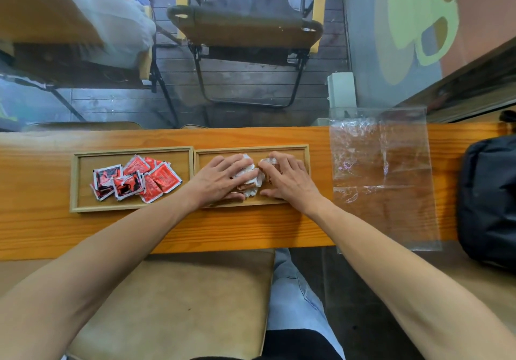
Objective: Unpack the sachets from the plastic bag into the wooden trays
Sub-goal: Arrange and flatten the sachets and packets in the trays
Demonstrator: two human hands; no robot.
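Note:
Two shallow wooden trays sit side by side on the wooden table. The left tray holds several red, black and white sachets in a loose heap. In the right tray lies a pile of white and brown sachets. My left hand presses on the pile's left side and my right hand on its right side, fingers spread over the sachets. The clear plastic bag lies flat on the table to the right of the trays, apart from both hands.
A black pouch rests at the table's right end. Beyond the table's far edge stand a folding chair and a second chair carrying a white bag. Below the near edge is a tan seat cushion.

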